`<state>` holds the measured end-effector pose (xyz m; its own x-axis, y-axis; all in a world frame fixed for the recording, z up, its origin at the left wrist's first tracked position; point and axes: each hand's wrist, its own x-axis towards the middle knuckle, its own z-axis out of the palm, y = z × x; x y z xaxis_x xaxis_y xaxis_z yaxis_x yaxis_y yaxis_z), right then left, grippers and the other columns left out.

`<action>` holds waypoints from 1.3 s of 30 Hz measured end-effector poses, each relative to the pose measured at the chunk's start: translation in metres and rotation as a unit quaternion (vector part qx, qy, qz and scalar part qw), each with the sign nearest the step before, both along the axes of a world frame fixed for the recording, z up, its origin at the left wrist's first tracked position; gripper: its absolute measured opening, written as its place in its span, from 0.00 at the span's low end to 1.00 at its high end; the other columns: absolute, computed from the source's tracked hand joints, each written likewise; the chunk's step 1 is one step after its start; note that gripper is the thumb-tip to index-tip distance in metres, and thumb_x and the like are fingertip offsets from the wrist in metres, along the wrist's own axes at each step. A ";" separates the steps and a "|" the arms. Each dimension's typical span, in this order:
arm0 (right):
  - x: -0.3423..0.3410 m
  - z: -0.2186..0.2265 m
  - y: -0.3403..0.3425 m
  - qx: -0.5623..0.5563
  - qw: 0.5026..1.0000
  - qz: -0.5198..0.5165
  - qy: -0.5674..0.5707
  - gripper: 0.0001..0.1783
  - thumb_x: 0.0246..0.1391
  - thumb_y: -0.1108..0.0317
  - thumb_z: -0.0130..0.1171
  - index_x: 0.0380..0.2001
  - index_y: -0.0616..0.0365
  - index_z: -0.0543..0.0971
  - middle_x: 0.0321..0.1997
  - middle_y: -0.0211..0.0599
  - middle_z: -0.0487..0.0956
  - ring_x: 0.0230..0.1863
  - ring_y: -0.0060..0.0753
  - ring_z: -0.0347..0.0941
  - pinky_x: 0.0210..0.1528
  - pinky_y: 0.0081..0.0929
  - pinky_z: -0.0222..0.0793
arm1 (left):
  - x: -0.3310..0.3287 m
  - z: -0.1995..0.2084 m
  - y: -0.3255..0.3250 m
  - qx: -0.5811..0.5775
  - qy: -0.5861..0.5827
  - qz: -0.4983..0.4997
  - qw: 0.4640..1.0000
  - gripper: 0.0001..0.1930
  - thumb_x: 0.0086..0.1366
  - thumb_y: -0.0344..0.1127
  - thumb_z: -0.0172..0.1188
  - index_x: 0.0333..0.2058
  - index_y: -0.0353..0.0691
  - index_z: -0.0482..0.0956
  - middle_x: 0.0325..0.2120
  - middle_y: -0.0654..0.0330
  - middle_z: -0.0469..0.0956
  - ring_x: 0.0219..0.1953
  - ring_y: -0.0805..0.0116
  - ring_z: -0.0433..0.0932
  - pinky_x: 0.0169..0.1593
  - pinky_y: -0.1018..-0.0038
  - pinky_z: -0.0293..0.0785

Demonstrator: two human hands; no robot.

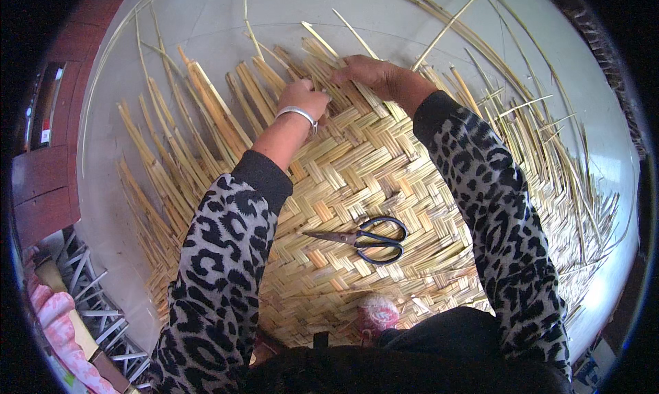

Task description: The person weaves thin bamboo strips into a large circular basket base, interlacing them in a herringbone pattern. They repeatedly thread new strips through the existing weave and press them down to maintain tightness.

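Beneath both arms spreads a large mat [371,162] of flat, pale yellow reed strips, woven in a slanting pattern. My left hand [304,100], with a silver bangle at the wrist, is closed at the mat's far edge, its fingers bent down around a reed strip. Just right of it and slightly farther off, my right hand [371,75] curls its fingers over the strip ends; part of its grip is hidden. Scissors [360,237] with dark handles lie on the woven part between my forearms, blades pointing left.
Loose strip ends [213,106] fan out along the far and left edges, and thin ones [549,140] bristle at the right. The mat lies on a grey floor [199,16]. Reddish-brown furniture [48,181] and a metal rack [93,284] stand at the left. A pink shoe [377,315] rests on the mat.
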<state>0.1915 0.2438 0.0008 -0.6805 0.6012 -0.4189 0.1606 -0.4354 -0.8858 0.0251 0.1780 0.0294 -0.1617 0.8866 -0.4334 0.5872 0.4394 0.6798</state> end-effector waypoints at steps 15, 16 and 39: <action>-0.014 -0.005 0.019 0.050 0.998 0.023 -0.009 0.21 0.43 0.66 0.68 0.42 0.64 0.81 0.37 0.40 0.83 0.36 0.33 0.78 0.44 0.32 0.75 | -0.009 0.001 -0.003 0.062 0.081 -0.064 0.993 0.21 0.53 0.42 0.60 0.40 0.31 0.80 0.37 0.38 0.80 0.44 0.41 0.78 0.49 0.58 0.73; -0.013 -0.005 0.019 0.060 0.997 0.025 -0.053 0.21 0.42 0.66 0.68 0.41 0.65 0.81 0.37 0.40 0.83 0.35 0.33 0.78 0.43 0.32 0.75 | -0.007 0.001 -0.001 0.047 0.079 -0.059 0.994 0.21 0.53 0.42 0.60 0.40 0.31 0.80 0.37 0.38 0.80 0.44 0.41 0.78 0.49 0.58 0.73; -0.011 0.017 -0.021 0.156 0.980 -0.125 0.007 0.27 0.50 0.71 0.65 0.55 0.63 0.72 0.46 0.36 0.80 0.45 0.26 0.74 0.54 0.28 0.69 | -0.009 -0.041 -0.031 0.167 -0.120 0.084 0.975 0.13 0.58 0.31 0.62 0.39 0.31 0.73 0.27 0.56 0.77 0.21 0.68 0.78 0.20 0.73 0.77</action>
